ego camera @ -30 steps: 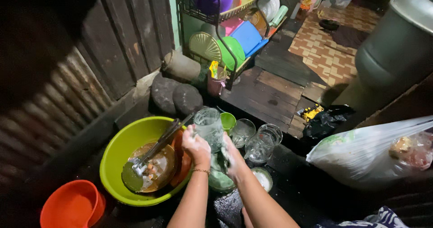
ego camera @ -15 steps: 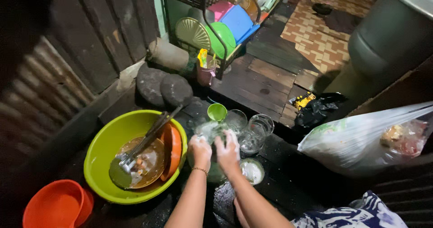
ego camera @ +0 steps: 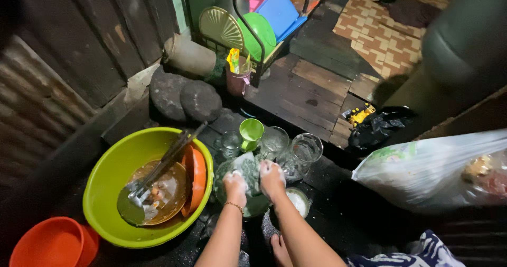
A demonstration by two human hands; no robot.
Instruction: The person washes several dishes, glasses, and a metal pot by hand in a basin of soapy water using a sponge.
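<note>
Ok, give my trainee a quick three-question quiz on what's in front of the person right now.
1. True or false: both hands are soapy.
2. What colour is the big basin holding the dirty dishes?
3. Which stands nearer the right hand: (a) the green cup or (b) the orange tub?

Key
1. True; the left hand and right hand are foamy, over a glass bowl.
2. Lime green.
3. (a)

Dim all round me; the light falls from above onto my soapy hands and the green basin (ego camera: 113, 190), which glares a little; the wooden wall (ego camera: 79, 40) sinks into shadow; the grey barrel (ego camera: 465, 40) at the edge smears with blur.
</note>
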